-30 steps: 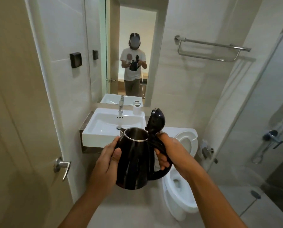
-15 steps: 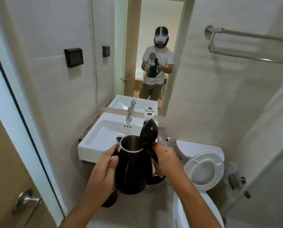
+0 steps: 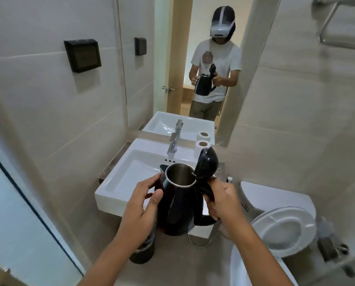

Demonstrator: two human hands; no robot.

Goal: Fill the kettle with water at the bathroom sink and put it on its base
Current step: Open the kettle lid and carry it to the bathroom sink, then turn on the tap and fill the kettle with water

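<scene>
A black kettle (image 3: 179, 205) with its lid (image 3: 206, 163) flipped up hangs in the air just in front of the white sink (image 3: 121, 182). Its steel inside looks dry. My right hand (image 3: 224, 200) grips the kettle's handle. My left hand (image 3: 143, 203) lies against the kettle's left side, fingers curved round its body. The chrome tap (image 3: 172, 146) stands at the back of the sink, beyond the kettle's mouth, with no water running. The kettle's base is not in view.
A toilet paper roll (image 3: 202, 146) stands right of the tap. A mirror (image 3: 193, 58) hangs above the sink. The toilet (image 3: 284, 228) with raised seat is at right. A dark bin (image 3: 142, 250) sits on the floor under the sink. A door edge is at left.
I have walked further into the bathroom, so the sink and mirror loom larger. The kettle, held the same way in both hands, has come close to the sink's front edge.
</scene>
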